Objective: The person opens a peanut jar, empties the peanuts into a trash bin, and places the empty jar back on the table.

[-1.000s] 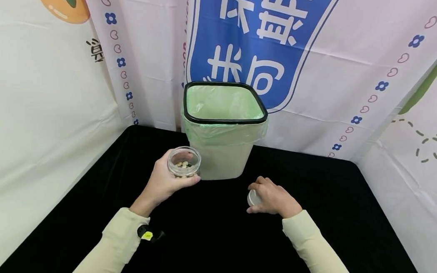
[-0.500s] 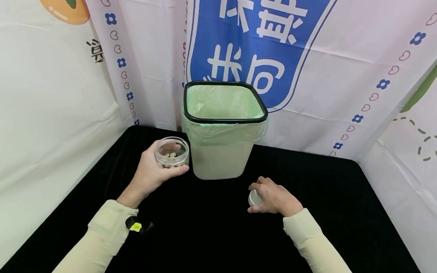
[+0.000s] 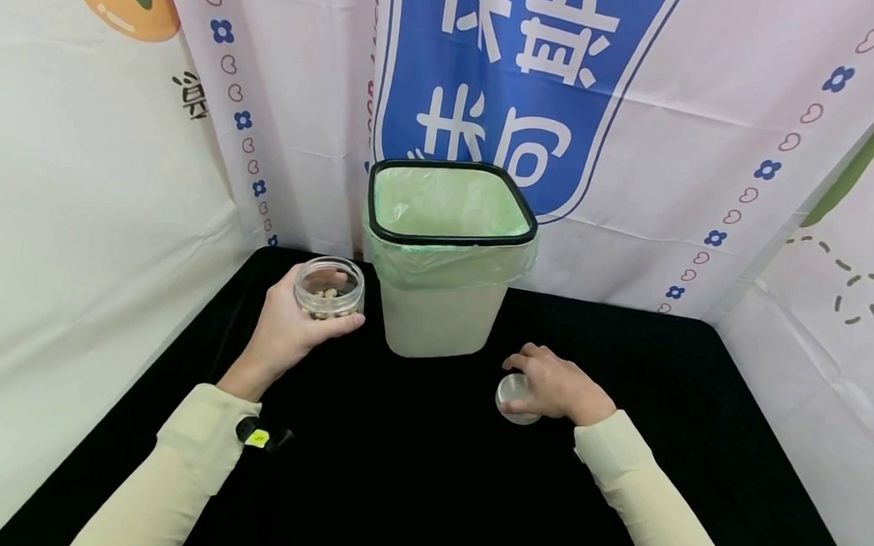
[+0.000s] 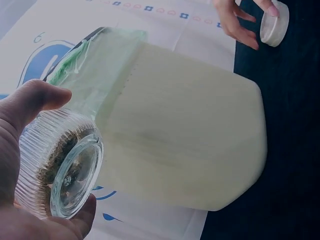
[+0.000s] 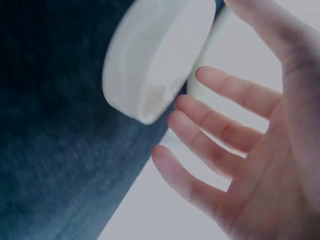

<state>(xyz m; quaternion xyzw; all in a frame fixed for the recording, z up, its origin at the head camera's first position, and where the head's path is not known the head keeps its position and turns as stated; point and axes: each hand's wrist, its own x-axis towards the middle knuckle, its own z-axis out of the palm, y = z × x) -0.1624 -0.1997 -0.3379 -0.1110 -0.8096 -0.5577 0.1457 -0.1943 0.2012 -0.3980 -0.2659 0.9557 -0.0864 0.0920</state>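
Note:
A clear ribbed jar (image 3: 327, 308) with small pale and dark nut-like pieces at its bottom is gripped by my left hand (image 3: 279, 326), fingers and thumb round its side. No lid is on it. The left wrist view shows the jar (image 4: 62, 165) tilted, its thick base toward the camera. On the black cloth lies a round whitish lid (image 3: 508, 387). My right hand (image 3: 554, 384) is over the lid's right side, its thumb overlapping it in the head view. In the right wrist view the fingers (image 5: 215, 130) are spread and relaxed, apart from the lid (image 5: 155, 65).
A pale bin (image 3: 442, 315) with a black rim and a green liner bag stands at the back middle, between the hands. Black cloth (image 3: 410, 472) covers the table. Printed white curtains (image 3: 655, 153) hang close behind and at both sides.
My left hand has carried the jar leftward and slightly back, away from the bin. My right hand has loosened from the lid, which now lies flatter with more of it showing.

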